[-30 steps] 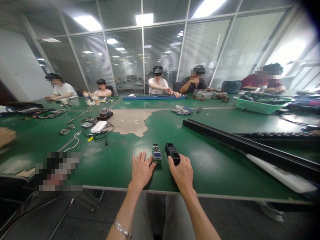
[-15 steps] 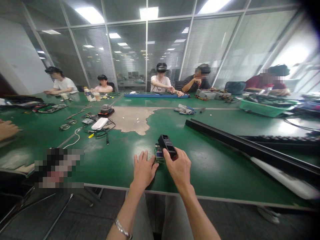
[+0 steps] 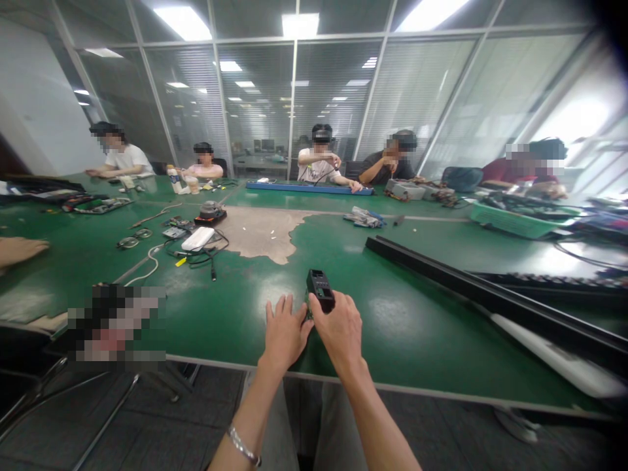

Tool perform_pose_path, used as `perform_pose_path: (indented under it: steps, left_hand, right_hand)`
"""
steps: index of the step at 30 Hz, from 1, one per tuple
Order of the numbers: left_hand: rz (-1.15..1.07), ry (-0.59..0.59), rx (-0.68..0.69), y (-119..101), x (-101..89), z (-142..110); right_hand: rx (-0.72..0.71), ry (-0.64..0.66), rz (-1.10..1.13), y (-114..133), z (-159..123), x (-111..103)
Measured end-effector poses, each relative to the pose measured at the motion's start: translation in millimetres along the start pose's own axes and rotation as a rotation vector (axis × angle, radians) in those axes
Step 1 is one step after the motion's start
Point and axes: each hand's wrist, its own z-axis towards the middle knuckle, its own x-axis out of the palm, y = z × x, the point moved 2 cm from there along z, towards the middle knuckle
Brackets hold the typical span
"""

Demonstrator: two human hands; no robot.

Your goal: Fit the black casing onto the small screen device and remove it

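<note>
A black plastic housing [image 3: 318,285] with openings in its top is gripped by my right hand [image 3: 342,330], the thumb on its near left side and the fingers around the right. Under it and to its left, only a sliver of a green circuit board [image 3: 309,313] shows; the housing and my hands hide the rest. My left hand [image 3: 285,332] lies palm down on the green table [image 3: 216,327], fingers spread, its thumb side right beside the board. Whether that hand presses on the board, I cannot tell.
A long black rail [image 3: 441,278] and a white bar [image 3: 554,353] lie to the right. At left are a white box [image 3: 198,239] with cables and a pair of glasses [image 3: 135,238]. Gloves [image 3: 364,217] and a green basket [image 3: 520,221] lie farther back. Several people sit across the table.
My right hand has moved the black housing left, over the circuit board, which is now mostly covered. My left hand stays spread beside it.
</note>
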Motion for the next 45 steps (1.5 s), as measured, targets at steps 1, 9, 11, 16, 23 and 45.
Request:
perform_pose_path:
  steps: [1,9,11,16,23,45]
  left_hand:
    - [0.001,0.001,0.001,0.0,0.4,0.0]
    - [0.003,0.024,0.009,1.8,2.5,0.1]
    - [-0.002,0.027,0.007,1.9,2.3,0.1]
    - [-0.011,0.03,-0.001,1.4,2.3,0.6]
    - [-0.014,0.042,-0.013,1.0,0.0,0.2]
    - [0.058,0.092,0.013,-2.2,-0.9,0.1]
  right_hand:
    - [0.003,0.004,-0.01,1.6,0.1,0.0]
    - [0.036,0.067,-0.089,11.8,1.8,4.6]
    - [0.044,0.07,-0.101,12.0,1.5,5.5]
    - [0.059,0.082,-0.126,10.5,-1.6,6.7]
    - [0.061,0.097,-0.123,6.0,-7.5,12.4]
    - [0.02,0.101,-0.17,0.2,-16.4,20.3]
